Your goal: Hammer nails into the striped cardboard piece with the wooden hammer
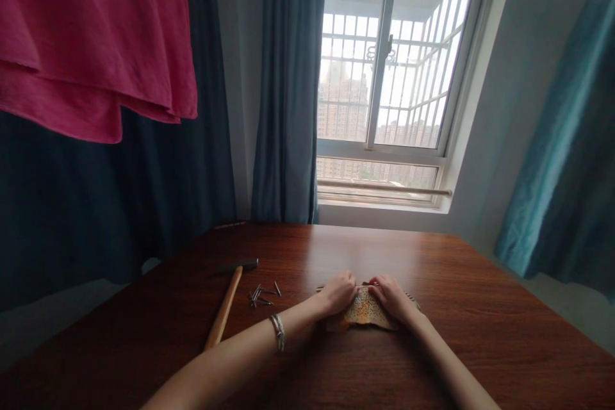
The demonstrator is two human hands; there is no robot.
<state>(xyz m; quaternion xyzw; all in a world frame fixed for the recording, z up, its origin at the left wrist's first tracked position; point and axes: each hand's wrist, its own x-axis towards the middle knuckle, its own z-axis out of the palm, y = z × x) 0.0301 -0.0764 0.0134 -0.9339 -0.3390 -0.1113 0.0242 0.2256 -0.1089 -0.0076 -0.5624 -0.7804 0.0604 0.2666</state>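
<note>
A tan, floppy-looking piece covered in dark dots or holes, with an orange-yellow patch near its middle, lies on the wooden table in front of me. Its exact kind I cannot make out. My left hand is closed on its far left part, fingers curled. Across from it, my right hand grips the far right part, the thumb pressed over the top. Both hands partly cover the piece, and a striped edge shows beyond the right hand. The near edge hangs uneven and casts a shadow.
Left of my left hand lies a small pile of nails. Farther left is a hammer with a wooden handle, partly behind my left forearm. The dark wooden table reaches toward the window. A pink cloth hangs at upper left.
</note>
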